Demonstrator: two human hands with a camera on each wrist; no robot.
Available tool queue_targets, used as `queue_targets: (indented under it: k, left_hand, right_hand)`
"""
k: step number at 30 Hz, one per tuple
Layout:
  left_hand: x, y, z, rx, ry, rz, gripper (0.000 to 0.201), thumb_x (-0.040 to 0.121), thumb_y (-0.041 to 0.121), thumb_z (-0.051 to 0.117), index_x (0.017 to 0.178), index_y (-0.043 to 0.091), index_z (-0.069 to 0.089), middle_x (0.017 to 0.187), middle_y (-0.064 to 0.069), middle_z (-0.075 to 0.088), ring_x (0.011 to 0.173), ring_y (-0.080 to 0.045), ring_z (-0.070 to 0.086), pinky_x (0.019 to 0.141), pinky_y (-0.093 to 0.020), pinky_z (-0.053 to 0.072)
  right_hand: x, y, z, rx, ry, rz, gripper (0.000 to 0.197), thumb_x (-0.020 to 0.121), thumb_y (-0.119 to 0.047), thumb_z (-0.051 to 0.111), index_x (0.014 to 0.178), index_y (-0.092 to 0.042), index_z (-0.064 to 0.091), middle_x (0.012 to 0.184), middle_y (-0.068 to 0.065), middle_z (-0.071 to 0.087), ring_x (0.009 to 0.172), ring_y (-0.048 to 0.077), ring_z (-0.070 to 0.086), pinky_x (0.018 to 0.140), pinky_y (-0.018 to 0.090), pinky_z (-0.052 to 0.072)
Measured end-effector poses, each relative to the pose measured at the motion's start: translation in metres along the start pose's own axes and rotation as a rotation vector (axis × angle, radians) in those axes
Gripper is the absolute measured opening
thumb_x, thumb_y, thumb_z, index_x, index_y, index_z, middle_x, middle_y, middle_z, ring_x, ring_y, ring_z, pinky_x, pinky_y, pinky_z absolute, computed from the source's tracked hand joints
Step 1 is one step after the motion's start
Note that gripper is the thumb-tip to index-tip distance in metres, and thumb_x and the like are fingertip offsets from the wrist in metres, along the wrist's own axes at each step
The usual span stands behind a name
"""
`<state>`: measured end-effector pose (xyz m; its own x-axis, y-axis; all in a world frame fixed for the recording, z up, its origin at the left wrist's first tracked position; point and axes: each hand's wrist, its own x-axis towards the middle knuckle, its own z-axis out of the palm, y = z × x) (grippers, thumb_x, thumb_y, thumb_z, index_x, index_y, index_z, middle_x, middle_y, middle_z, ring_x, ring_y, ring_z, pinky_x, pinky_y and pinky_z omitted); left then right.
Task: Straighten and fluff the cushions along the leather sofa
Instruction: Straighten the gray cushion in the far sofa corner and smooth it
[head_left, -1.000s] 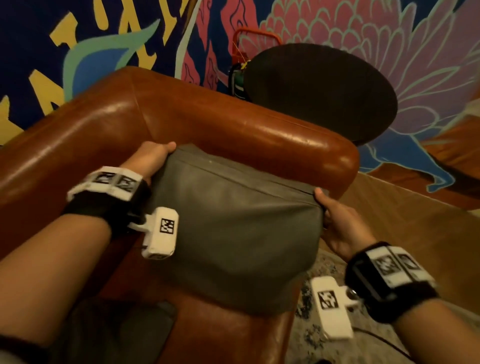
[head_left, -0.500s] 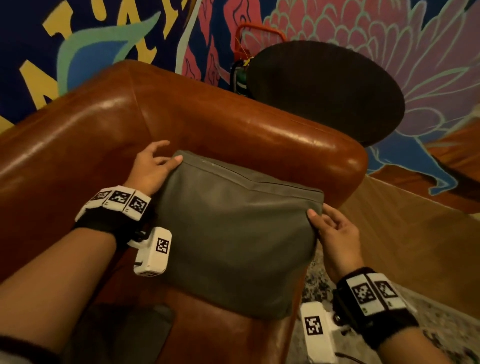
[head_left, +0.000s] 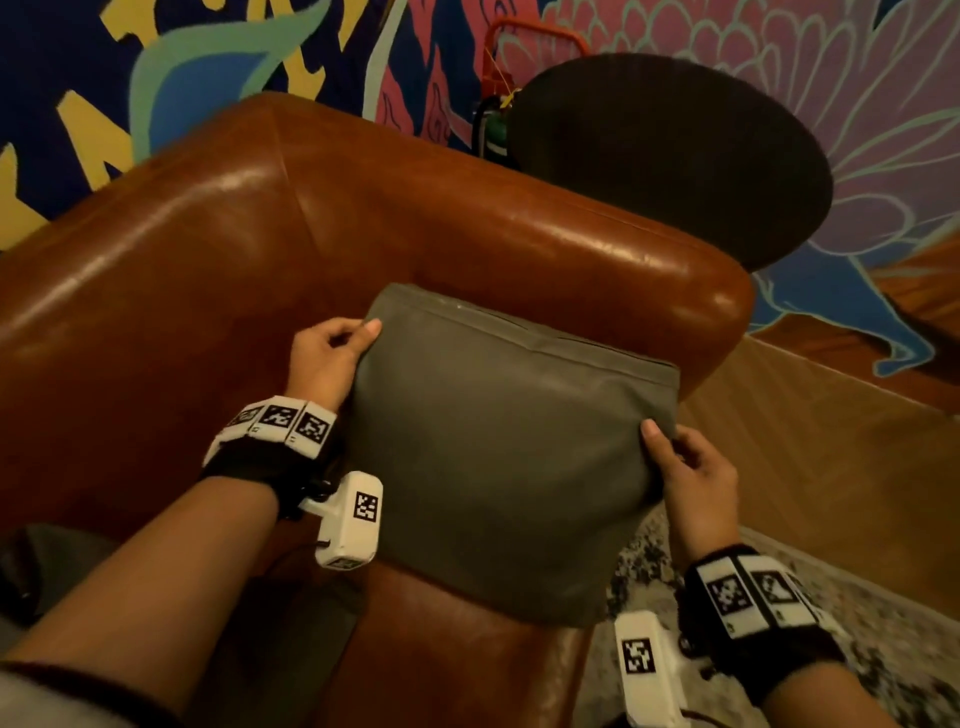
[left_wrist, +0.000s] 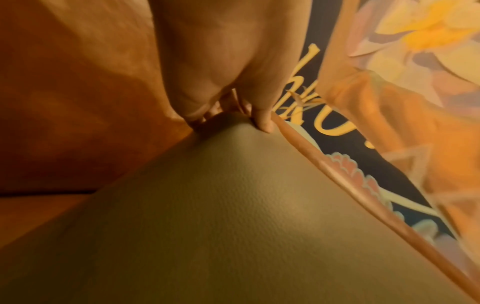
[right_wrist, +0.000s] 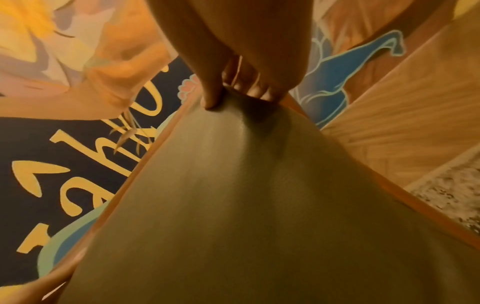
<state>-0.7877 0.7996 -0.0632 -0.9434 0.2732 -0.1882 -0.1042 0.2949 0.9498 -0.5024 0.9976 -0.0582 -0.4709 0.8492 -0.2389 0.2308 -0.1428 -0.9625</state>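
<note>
Presently: grey cushion (head_left: 498, 457) stands at sofa end, top seam leaning on leather armrest (head_left: 545, 244), lower edge overhanging seat front. Left hand (head_left: 324, 358) pinches upper left side, thumb on front face, fingers curled behind. Right hand (head_left: 693, 470) pinches right side lower down, same grip. Grips uneven in height. Risk noted: tug from such narrow pinches could skew cushion or slip off smooth cover; overhanging base could slide off seat onto patterned rug (head_left: 883, 639). Round dark chair (head_left: 670, 156) behind armrest, painted mural (head_left: 208, 47) beyond.
</note>
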Motion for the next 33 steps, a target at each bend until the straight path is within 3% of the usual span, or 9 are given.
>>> queue_targets:
  k: [5, 9, 12, 15, 19, 22, 25, 27, 33]
  left_hand:
    - [-0.002, 0.016, 0.012, -0.028, -0.078, -0.041, 0.021, 0.090, 0.035, 0.066, 0.098, 0.015, 0.069, 0.095, 0.001, 0.070, 0.093, -0.014, 0.066, 0.086, -0.030, 0.052]
    - [0.015, 0.018, 0.021, 0.072, 0.106, 0.020, 0.026, 0.082, 0.024, 0.077, 0.100, 0.007, 0.074, 0.092, -0.006, 0.072, 0.092, -0.022, 0.070, 0.091, -0.038, 0.054]
    - [0.017, 0.019, 0.027, 0.157, 0.119, 0.053, 0.028, 0.083, 0.025, 0.075, 0.103, 0.006, 0.073, 0.091, -0.002, 0.069, 0.088, -0.016, 0.066, 0.082, -0.024, 0.049]
    - [0.011, 0.017, 0.029, 0.238, 0.136, 0.102, 0.029, 0.089, 0.030, 0.069, 0.108, 0.008, 0.071, 0.096, -0.003, 0.067, 0.094, -0.019, 0.063, 0.083, -0.024, 0.044]
    - [-0.005, 0.008, 0.009, 0.209, 0.091, 0.073, 0.037, 0.097, 0.046, 0.050, 0.114, 0.017, 0.065, 0.115, -0.005, 0.065, 0.109, -0.022, 0.057, 0.093, -0.034, 0.043]
    - [-0.030, -0.009, -0.008, 0.294, 0.132, 0.154, 0.036, 0.102, 0.042, 0.039, 0.107, 0.014, 0.061, 0.112, -0.006, 0.059, 0.109, -0.023, 0.049, 0.092, -0.036, 0.035]
    - [-0.041, -0.029, -0.008, 0.488, 0.083, 0.235, 0.037, 0.105, 0.030, 0.038, 0.107, 0.002, 0.060, 0.110, -0.019, 0.056, 0.110, -0.036, 0.047, 0.090, -0.038, 0.032]
    - [-0.031, -0.028, -0.002, 0.486, 0.125, 0.224, 0.037, 0.104, 0.030, 0.040, 0.106, 0.000, 0.062, 0.110, -0.021, 0.058, 0.108, -0.039, 0.050, 0.089, -0.041, 0.035]
    - [-0.010, -0.016, 0.014, 0.374, 0.157, 0.107, 0.037, 0.101, 0.037, 0.046, 0.094, 0.007, 0.065, 0.098, -0.017, 0.065, 0.102, -0.036, 0.056, 0.085, -0.040, 0.041]
  right_hand:
    - [0.012, -0.005, 0.012, 0.020, -0.044, 0.134, 0.033, 0.095, -0.048, 0.056, 0.116, -0.024, 0.065, 0.110, -0.007, 0.067, 0.102, 0.011, 0.063, 0.086, 0.031, 0.049]
    - [0.038, 0.000, 0.009, -0.155, 0.079, 0.016, 0.031, 0.098, -0.046, 0.055, 0.086, -0.020, 0.068, 0.095, 0.006, 0.070, 0.099, 0.030, 0.065, 0.096, 0.050, 0.050]
    - [0.052, 0.005, 0.003, -0.170, 0.051, 0.039, 0.033, 0.094, -0.051, 0.057, 0.088, -0.022, 0.072, 0.098, 0.006, 0.073, 0.099, 0.029, 0.067, 0.099, 0.055, 0.048]
    - [0.052, 0.008, 0.000, -0.166, -0.011, 0.091, 0.029, 0.092, -0.053, 0.059, 0.086, -0.030, 0.075, 0.099, 0.001, 0.074, 0.101, 0.025, 0.067, 0.101, 0.053, 0.049]
    - [0.023, -0.001, -0.008, -0.160, -0.029, 0.016, 0.035, 0.096, -0.049, 0.056, 0.093, -0.017, 0.069, 0.098, 0.004, 0.070, 0.098, 0.024, 0.065, 0.089, 0.043, 0.053]
    - [-0.003, 0.012, -0.017, -0.148, -0.083, -0.037, 0.039, 0.090, -0.056, 0.052, 0.088, -0.018, 0.059, 0.090, 0.000, 0.063, 0.083, 0.012, 0.059, 0.080, 0.033, 0.045]
    - [-0.011, 0.033, -0.015, -0.322, -0.121, -0.133, 0.043, 0.096, -0.055, 0.045, 0.083, -0.015, 0.053, 0.079, 0.001, 0.050, 0.070, -0.003, 0.047, 0.092, 0.041, 0.036]
    - [-0.005, 0.034, -0.009, -0.300, -0.061, -0.142, 0.032, 0.102, -0.039, 0.048, 0.094, -0.012, 0.064, 0.085, -0.007, 0.060, 0.080, -0.011, 0.054, 0.099, 0.041, 0.039]
    - [0.011, 0.031, -0.002, -0.149, 0.049, -0.057, 0.018, 0.099, -0.032, 0.058, 0.093, -0.023, 0.072, 0.093, -0.004, 0.072, 0.094, 0.019, 0.066, 0.085, 0.037, 0.053]
